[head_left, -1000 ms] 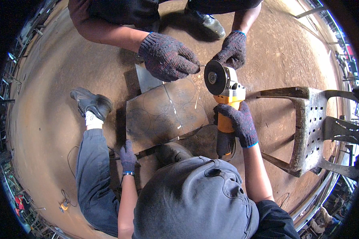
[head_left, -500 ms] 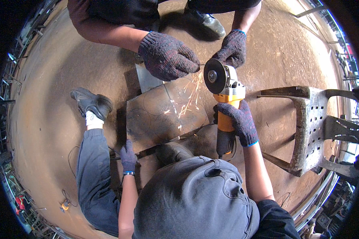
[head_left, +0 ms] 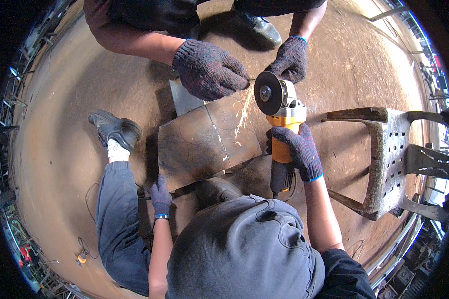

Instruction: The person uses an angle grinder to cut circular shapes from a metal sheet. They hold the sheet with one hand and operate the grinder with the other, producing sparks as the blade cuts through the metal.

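Note:
My right hand (head_left: 299, 149), in a dark knitted glove, is closed around the body of a yellow and black angle grinder (head_left: 283, 169). Its dark disc (head_left: 267, 93) meets a thin dark rod (head_left: 252, 79), and sparks (head_left: 244, 114) fall below. Another person's two gloved hands hold that rod, one (head_left: 212, 70) left of the disc and one (head_left: 290, 60) behind it. My gloved left hand (head_left: 160, 198) has its fingers stretched out by the near left corner of a dark metal sheet (head_left: 189, 144); its fingertips are partly hard to make out.
A worn plastic chair (head_left: 384, 159) lies tipped at the right. Grey cloth (head_left: 244, 249) covers the lower middle of the view. At the left is a leg with a black shoe (head_left: 115, 130). A smaller grey plate (head_left: 184, 97) lies behind the sheet. The other person's shoe (head_left: 259, 32) is at the far side.
The sparks now fall in a narrower, shorter stream nearer the disc. The grinder has shifted up very slightly; both people's hands stay almost where they were.

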Available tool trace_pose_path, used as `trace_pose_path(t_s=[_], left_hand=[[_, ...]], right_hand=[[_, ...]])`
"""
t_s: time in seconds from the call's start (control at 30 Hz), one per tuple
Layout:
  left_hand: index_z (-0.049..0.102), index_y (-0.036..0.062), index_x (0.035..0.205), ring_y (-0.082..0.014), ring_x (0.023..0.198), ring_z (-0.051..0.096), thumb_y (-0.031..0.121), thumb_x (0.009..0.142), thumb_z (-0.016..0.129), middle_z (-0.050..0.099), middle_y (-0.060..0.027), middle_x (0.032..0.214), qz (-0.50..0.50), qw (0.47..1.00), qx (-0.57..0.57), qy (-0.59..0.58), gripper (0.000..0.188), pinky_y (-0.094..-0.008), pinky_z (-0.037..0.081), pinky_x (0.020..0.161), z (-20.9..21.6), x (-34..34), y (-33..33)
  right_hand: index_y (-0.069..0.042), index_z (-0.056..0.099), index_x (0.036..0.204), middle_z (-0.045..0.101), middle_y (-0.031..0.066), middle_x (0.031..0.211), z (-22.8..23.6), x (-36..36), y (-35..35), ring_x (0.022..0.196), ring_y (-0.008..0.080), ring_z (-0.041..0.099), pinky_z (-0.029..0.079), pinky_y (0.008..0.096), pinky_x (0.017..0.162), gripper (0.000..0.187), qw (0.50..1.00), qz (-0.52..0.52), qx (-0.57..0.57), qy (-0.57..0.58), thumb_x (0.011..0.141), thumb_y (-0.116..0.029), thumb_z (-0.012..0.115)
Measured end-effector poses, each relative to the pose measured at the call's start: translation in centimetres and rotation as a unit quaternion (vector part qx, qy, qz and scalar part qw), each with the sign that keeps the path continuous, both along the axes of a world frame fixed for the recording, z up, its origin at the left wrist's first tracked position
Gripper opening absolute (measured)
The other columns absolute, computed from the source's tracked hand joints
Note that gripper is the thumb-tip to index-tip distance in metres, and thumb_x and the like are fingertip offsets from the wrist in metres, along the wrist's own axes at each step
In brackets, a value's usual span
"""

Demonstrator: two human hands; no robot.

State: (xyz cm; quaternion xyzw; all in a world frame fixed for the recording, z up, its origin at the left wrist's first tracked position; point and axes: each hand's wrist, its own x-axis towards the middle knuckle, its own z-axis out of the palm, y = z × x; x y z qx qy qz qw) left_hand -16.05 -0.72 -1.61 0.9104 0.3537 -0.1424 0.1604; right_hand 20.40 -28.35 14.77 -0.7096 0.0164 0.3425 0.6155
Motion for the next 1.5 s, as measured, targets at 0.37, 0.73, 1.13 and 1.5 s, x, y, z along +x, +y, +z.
trace_pose_path(t_s=[0.37, 0.73, 1.13, 1.5], left_hand=[[0.046, 0.0091, 0.146, -0.0462, 0.100, 0.057, 0.002, 0.089, 0.055, 0.058, -0.0292, 0.114, 0.006, 0.999, 0.007, -0.040, 0.058, -0.0504, 0.048, 0.087, -0.1, 0.2, -0.2], [0.047, 0.0071, 0.144, -0.0471, 0.105, 0.056, 0.012, 0.091, 0.058, 0.057, -0.0290, 0.117, 0.108, 0.988, -0.080, -0.078, 0.055, -0.0505, 0.046, 0.090, -3.9, -1.8, 1.0], [0.058, -0.0002, 0.124, -0.0415, 0.101, 0.061, 0.037, 0.093, 0.056, 0.064, -0.0270, 0.111, 0.219, 0.958, -0.129, -0.131, 0.049, -0.0473, 0.047, 0.086, -0.8, 0.6, -0.1], [0.058, 0.0066, 0.127, -0.0395, 0.095, 0.060, 0.042, 0.101, 0.049, 0.060, -0.0281, 0.113, 0.323, 0.924, -0.174, -0.107, 0.045, -0.0468, 0.047, 0.076, -0.5, 1.9, 0.3]], right_hand=[[0.000, 0.066, 0.106, 0.071, 0.0095, 0.085, 0.4, 0.2, 0.3, 0.072, 0.0191, 0.071, 0.058, 0.0328, 0.066, 0.036, 1.000, -0.006, 0.014, 0.002, 0.080, -0.022, 0.079], [0.000, 0.060, 0.118, 0.071, 0.0112, 0.093, -0.1, 0.7, 0.3, 0.074, 0.0215, 0.070, 0.059, 0.0346, 0.067, 0.044, 1.000, -0.002, -0.005, 0.010, 0.081, -0.019, 0.076], [0.000, 0.065, 0.105, 0.070, 0.0089, 0.084, 0.1, 0.7, 0.6, 0.069, 0.0193, 0.070, 0.058, 0.0329, 0.063, 0.037, 1.000, -0.001, 0.017, -0.010, 0.081, -0.024, 0.079], [0.000, 0.065, 0.108, 0.071, 0.0088, 0.086, -0.2, 0.8, 0.7, 0.071, 0.0178, 0.069, 0.057, 0.0319, 0.065, 0.036, 1.000, 0.005, 0.021, -0.010, 0.083, -0.022, 0.077]])
